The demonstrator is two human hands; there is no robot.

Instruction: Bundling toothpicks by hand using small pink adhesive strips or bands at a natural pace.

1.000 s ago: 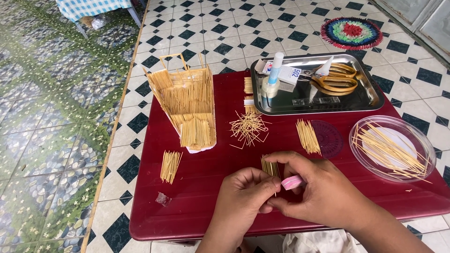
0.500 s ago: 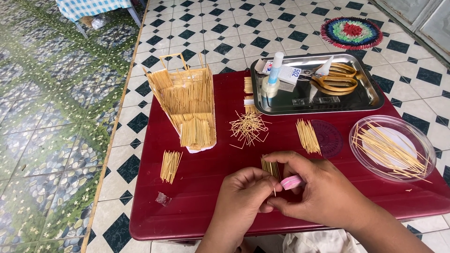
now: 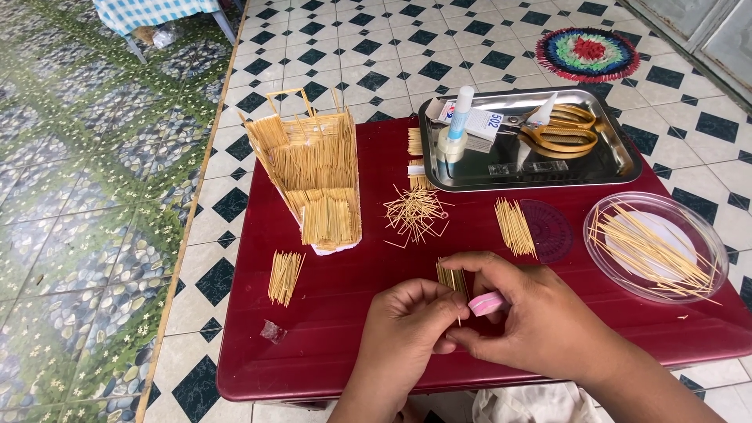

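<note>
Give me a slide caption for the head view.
Two bare hands pinch thin wooden sticks and a small pink clip over a dark red table.

From where I watch, the surface [image 3: 337, 313] looks like dark red plastic, smooth with a soft gloss. The tray [image 3: 611, 168] at upper right is polished metal, mirror-bright. The round lid [image 3: 705, 227] at the right edge is clear, shiny plastic holding pale wooden sticks [image 3: 646, 251], matt and dry-looking. The little house [image 3: 313, 168] at upper centre is built of the same bare wood sticks. My right hand [image 3: 540, 321] pinches a pink piece [image 3: 486, 303], seemingly glossy plastic; my left hand [image 3: 411, 321] touches a thin wooden stick [image 3: 458, 313]. The floor tiles [image 3: 376, 63] look glazed and smooth.
</note>
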